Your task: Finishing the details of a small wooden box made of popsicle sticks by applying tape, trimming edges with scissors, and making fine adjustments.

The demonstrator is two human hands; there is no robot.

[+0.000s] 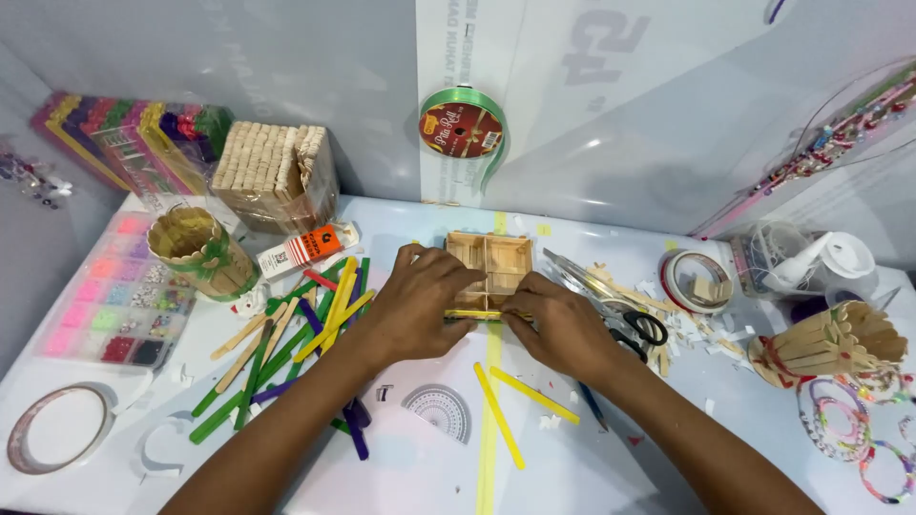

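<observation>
A small wooden box frame (493, 259) made of craft sticks, split into compartments, lies on the white table (420, 477). Both hands press a yellow craft stick (485, 315) against its near edge. My left hand (420, 303) pinches the stick's left end and rests against the box's left side. My right hand (563, 326) pinches the right end. Two loose yellow sticks (520, 401) lie just in front of my hands. A clear protractor (437, 410) sits below my left wrist.
A pile of coloured craft sticks (296, 334) lies to the left, with a glue tube (305, 248), a stick-built cup (202, 250) and a bead organiser (119, 296). Scissors (630, 319), a tape roll (695, 281) and another stick cup (830, 345) are on the right. A green ribbon spool (461, 127) leans on the back wall.
</observation>
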